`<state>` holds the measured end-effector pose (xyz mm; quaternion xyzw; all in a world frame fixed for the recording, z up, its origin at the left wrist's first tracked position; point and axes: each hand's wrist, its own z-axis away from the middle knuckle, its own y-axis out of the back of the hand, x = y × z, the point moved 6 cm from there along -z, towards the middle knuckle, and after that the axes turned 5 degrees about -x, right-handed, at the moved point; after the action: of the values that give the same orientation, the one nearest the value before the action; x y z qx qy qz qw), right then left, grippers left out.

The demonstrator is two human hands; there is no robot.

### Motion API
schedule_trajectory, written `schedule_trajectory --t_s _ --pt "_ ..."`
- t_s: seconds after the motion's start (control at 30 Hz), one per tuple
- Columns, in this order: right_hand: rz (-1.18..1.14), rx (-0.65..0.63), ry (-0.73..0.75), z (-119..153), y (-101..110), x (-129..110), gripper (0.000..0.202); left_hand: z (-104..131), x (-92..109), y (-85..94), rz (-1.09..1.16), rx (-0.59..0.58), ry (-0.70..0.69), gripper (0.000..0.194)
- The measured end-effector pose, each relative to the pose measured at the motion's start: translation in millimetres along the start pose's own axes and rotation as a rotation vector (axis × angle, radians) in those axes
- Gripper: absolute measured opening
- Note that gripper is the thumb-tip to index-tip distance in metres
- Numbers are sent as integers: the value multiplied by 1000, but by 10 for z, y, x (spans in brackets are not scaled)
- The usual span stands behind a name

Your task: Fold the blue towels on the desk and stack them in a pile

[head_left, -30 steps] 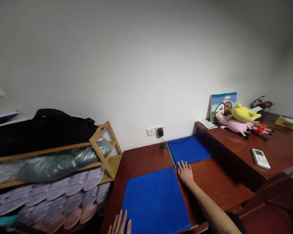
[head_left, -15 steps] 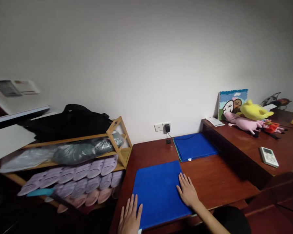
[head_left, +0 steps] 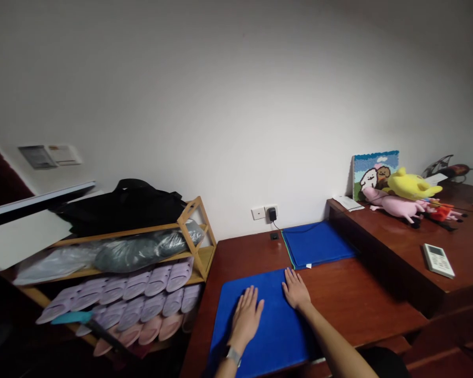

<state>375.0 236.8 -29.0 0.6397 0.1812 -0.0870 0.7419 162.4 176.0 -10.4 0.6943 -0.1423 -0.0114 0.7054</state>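
Note:
A blue cloth lies spread flat on the brown wooden desk, near its front edge. My left hand rests palm down over the middle-left of the cloth, fingers stretched out; a watch is on that wrist. At the cloth's far right corner, my right hand lies flat with its fingers extended. Neither hand grips anything. Behind, against the wall, a second blue cloth or small stack lies folded, with a green edge and a white tag.
To the left stands a wooden rack with purple slippers and a black bag. A plugged-in adapter sits on the wall. The raised right surface holds plush toys, a picture and a white remote.
My left hand has moved right and away from me, from the cloth's left edge onto its middle. My right hand has shifted slightly toward the far right corner. The view has tilted up a little.

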Motion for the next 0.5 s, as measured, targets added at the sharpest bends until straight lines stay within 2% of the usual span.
schedule_trajectory --t_s 0.1,0.17,0.2,0.27,0.43,0.5 --pt "7 -1 6 9 -45 18 68 -400 558 -126 14 -65 -120 68" --pt "6 2 11 -1 -55 29 68 -556 691 -200 14 -76 -107 66" --pt "2 4 13 -11 -60 35 68 -595 664 -224 14 -77 -82 66" --pt "-8 10 18 -33 -70 46 69 -595 430 -237 7 -76 -14 68" --pt "9 2 6 -59 -111 72 70 -263 -733 -87 -52 -47 245 76" --pt "20 -2 1 -57 -122 67 70 -120 -1068 -21 -64 -48 294 78"
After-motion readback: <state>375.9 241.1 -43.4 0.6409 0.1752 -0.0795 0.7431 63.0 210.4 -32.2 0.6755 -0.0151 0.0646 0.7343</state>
